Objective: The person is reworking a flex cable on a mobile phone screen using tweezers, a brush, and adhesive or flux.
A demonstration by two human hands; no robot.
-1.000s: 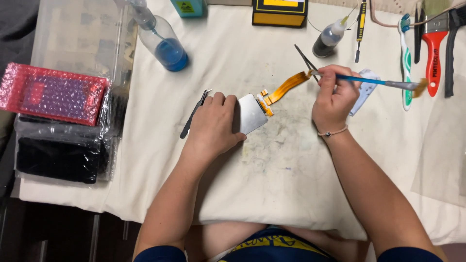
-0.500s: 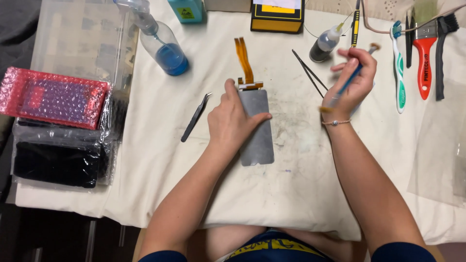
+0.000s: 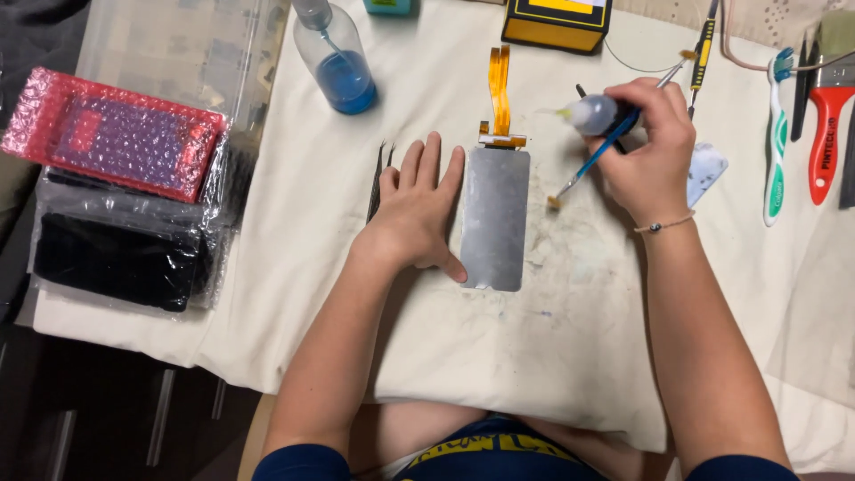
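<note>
Head view: right hand (image 3: 655, 151) grips brush (image 3: 592, 160); left hand (image 3: 417, 209) flat beside panel (image 3: 495, 218).

A pink bubble-wrap pouch (image 3: 111, 134) lies at the left edge of the cloth-covered desk (image 3: 499, 356), on clear plastic bags (image 3: 178, 53). Just below it sits a clear bag holding a black slab (image 3: 120, 258). At the desk's far edge stands a yellow box with a black top (image 3: 557, 22), and a teal box (image 3: 390, 6) near it.
</note>
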